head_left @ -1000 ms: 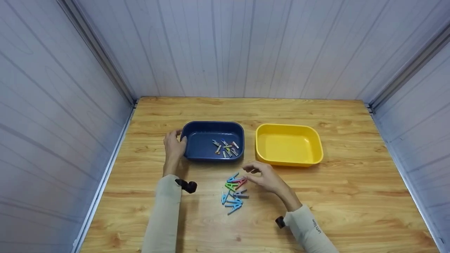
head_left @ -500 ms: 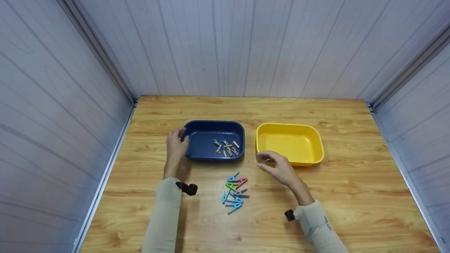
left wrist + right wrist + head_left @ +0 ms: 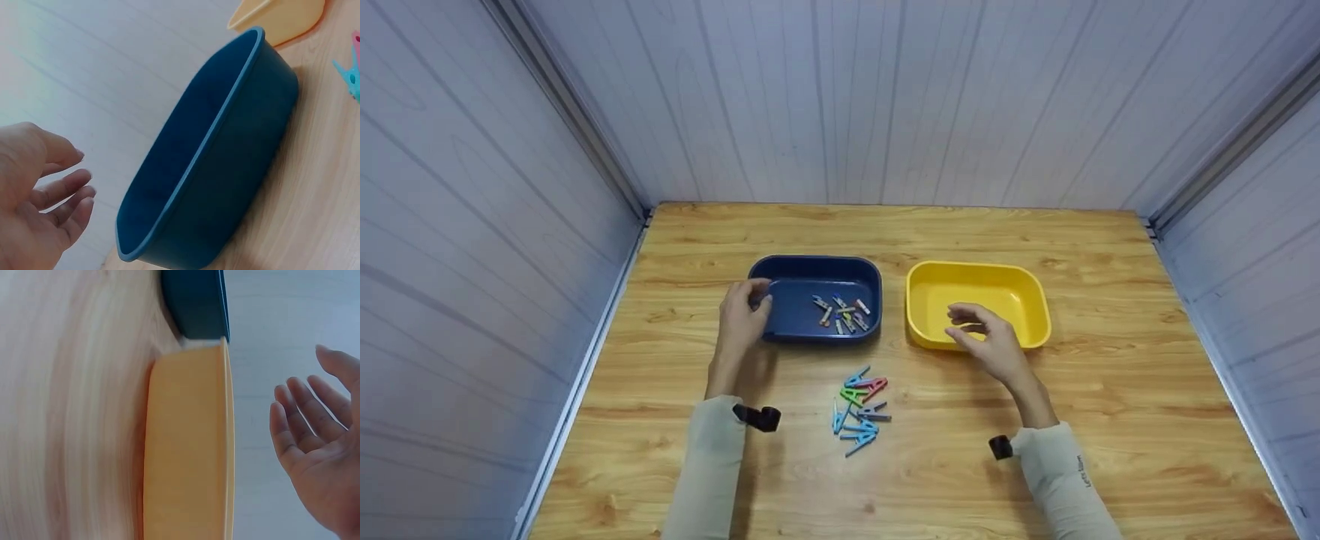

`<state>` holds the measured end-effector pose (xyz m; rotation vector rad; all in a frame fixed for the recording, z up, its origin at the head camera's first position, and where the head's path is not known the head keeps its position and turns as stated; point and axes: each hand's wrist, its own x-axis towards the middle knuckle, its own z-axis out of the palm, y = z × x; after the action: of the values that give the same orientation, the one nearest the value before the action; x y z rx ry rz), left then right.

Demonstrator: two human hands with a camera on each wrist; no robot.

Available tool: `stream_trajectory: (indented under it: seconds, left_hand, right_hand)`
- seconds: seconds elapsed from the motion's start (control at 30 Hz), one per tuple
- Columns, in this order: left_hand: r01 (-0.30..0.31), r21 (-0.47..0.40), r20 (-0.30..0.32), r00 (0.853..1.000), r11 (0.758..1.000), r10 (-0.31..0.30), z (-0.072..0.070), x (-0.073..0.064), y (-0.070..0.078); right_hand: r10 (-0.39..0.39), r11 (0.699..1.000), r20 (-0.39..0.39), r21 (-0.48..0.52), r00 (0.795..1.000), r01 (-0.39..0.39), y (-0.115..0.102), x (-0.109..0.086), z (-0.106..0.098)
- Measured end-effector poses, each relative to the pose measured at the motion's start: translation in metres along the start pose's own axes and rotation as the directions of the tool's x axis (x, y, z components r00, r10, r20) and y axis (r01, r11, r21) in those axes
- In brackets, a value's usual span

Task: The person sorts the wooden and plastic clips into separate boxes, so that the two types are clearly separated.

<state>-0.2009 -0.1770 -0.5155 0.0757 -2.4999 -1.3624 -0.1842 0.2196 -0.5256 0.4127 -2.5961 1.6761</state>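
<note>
My left hand [image 3: 741, 319] is at the left end of the dark blue basin [image 3: 780, 315], and the left wrist view shows its relaxed fingers apart from the rim, holding nothing. Inside that basin, toward the right, lie several small clothespins [image 3: 844, 313]. My right hand [image 3: 994, 341] hovers over the near side of the yellow basin [image 3: 922, 322]. Its fingers are loosely bent with nothing between them, as the right wrist view [image 3: 320, 433] of the hand confirms. Between the arms, several plastic clothespins [image 3: 859, 412] in blue, green, pink and grey lie in a loose group on the table.
The two basins stand side by side with a narrow gap between them. Beneath everything is a wood-grain table [image 3: 1110, 360]. Pale panel walls [image 3: 855, 105] enclose its back and both sides.
My right hand has moved right and away from me, from beside the plastic clothespins to over the yellow basin. My left hand has shifted slightly right, off the blue basin's rim. The clothespins have stayed put.
</note>
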Motion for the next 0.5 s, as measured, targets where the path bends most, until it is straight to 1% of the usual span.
stream_trajectory:
  seconds: [0.03, 0.27, 0.4, 0.5]
  left_hand:
    - [-0.002, -0.004, 0.005, 1.0, 1.0, 0.002, 0.0, -0.002, 0.001]
    - [-0.025, -0.025, 0.053, 0.998, 0.999, 0.027, -0.003, -0.011, 0.013]
    - [-0.062, -0.038, 0.063, 0.996, 0.997, 0.064, -0.004, -0.018, 0.019]
    - [-0.081, -0.036, 0.073, 0.994, 0.996, 0.083, -0.003, -0.022, 0.021]
  right_hand:
    - [0.005, 1.0, -0.008, 0.004, 1.0, -0.005, 0.0, 0.0, -0.003]
    - [0.015, 1.0, -0.061, -0.002, 0.998, -0.015, -0.022, -0.004, -0.023]
    - [0.024, 0.999, -0.093, 0.026, 0.995, -0.021, -0.019, -0.005, -0.032]
    - [0.038, 0.999, -0.117, 0.037, 0.992, -0.034, -0.013, -0.004, -0.038]
